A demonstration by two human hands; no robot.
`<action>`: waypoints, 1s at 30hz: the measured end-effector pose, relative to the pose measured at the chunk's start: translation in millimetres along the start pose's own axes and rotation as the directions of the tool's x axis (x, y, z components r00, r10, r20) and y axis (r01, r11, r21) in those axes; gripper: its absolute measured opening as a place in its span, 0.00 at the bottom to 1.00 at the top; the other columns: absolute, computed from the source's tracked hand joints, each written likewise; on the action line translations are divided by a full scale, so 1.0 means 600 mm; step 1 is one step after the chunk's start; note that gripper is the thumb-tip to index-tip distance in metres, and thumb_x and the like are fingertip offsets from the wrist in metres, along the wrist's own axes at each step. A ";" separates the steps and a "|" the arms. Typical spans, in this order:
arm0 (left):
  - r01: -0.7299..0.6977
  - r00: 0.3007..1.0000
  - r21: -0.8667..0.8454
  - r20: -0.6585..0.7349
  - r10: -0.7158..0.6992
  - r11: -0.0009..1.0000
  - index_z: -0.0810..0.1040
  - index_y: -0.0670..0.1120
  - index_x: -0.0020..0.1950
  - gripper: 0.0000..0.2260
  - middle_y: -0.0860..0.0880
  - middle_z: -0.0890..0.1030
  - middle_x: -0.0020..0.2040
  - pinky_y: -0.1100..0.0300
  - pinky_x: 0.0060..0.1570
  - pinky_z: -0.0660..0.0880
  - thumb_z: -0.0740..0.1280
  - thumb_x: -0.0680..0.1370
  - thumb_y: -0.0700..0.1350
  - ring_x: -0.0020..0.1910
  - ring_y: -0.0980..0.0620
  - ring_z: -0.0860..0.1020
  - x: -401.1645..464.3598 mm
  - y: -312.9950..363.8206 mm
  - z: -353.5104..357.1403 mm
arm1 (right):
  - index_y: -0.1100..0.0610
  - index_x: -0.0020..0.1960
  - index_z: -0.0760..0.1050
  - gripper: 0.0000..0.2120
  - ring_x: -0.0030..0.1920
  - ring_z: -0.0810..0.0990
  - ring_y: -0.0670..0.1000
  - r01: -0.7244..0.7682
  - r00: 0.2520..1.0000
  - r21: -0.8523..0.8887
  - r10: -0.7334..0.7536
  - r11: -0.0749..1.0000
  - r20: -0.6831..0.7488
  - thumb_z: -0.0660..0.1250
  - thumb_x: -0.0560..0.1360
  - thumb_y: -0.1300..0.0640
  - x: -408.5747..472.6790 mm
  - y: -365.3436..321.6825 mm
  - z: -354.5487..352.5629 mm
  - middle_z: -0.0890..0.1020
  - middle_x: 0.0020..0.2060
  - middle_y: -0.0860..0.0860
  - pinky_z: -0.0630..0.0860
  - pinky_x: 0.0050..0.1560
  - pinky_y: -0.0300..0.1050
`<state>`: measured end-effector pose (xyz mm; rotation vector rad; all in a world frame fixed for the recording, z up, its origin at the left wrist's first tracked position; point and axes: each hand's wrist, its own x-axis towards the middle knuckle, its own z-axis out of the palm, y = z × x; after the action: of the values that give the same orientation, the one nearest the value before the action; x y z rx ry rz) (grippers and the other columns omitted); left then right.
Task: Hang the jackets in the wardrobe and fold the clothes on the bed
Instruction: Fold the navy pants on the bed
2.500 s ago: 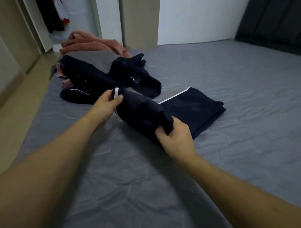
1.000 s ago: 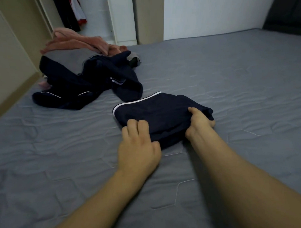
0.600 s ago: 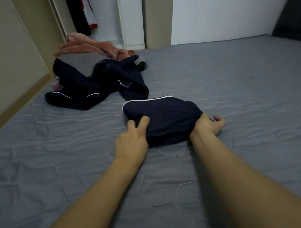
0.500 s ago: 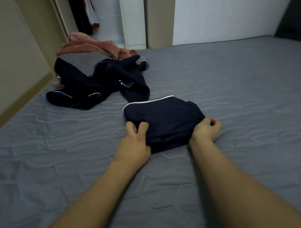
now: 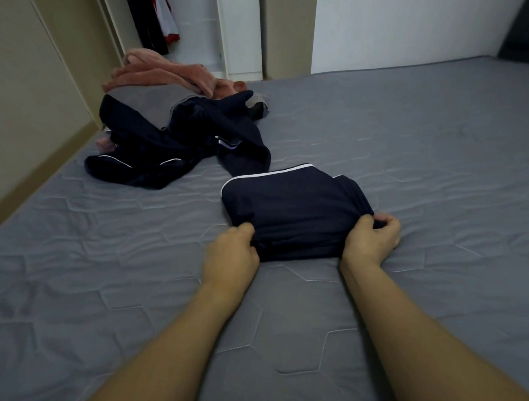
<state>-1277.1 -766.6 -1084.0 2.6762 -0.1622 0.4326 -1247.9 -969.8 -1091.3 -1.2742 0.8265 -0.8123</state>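
The bed (image 5: 409, 145) carries a loose pile (image 5: 175, 137) of dark and pink clothes at its far left corner, and nearer, a folded navy garment (image 5: 290, 207). Each grip clenches one near corner of it: the left hand (image 5: 231, 253) pinches the left, the right hand (image 5: 371, 237) the right. To finish well, I would lift both corners evenly so the layers stay stacked, keeping the white-piped edge square.

two bare forearms, left hand (image 5: 230, 253), right hand (image 5: 371, 237)
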 end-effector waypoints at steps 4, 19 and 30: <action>-0.362 0.928 0.358 0.051 0.369 0.860 0.72 0.46 0.43 0.12 0.47 0.74 0.42 0.59 0.25 0.60 0.71 0.66 0.50 0.38 0.46 0.74 0.003 0.009 -0.027 | 0.54 0.61 0.69 0.20 0.52 0.74 0.54 -0.108 0.987 -0.046 0.113 0.993 0.115 0.69 0.74 0.47 -0.002 -0.020 -0.007 0.65 0.64 0.54 0.74 0.56 0.47; -0.667 0.653 0.171 0.602 0.459 0.725 0.76 0.49 0.37 0.10 0.49 0.78 0.34 0.60 0.32 0.65 0.64 0.75 0.52 0.35 0.52 0.77 0.085 0.074 -0.046 | 0.51 0.50 0.66 0.08 0.38 0.72 0.46 -0.358 0.929 0.280 0.310 0.891 0.203 0.65 0.78 0.50 0.005 -0.009 -0.027 0.73 0.44 0.48 0.74 0.41 0.42; -0.082 0.857 0.105 0.515 0.016 0.991 0.73 0.52 0.66 0.20 0.46 0.74 0.69 0.47 0.67 0.65 0.54 0.81 0.61 0.66 0.42 0.72 0.273 0.076 0.052 | 0.41 0.74 0.50 0.49 0.59 0.75 0.49 -0.412 0.903 0.486 0.417 0.770 0.105 0.79 0.66 0.50 -0.040 -0.041 0.020 0.65 0.68 0.48 0.77 0.59 0.50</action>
<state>-1121.9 -828.6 -1039.7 2.8544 -0.3715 -0.2850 -1250.0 -946.0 -1063.8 -0.5900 0.7984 -0.6125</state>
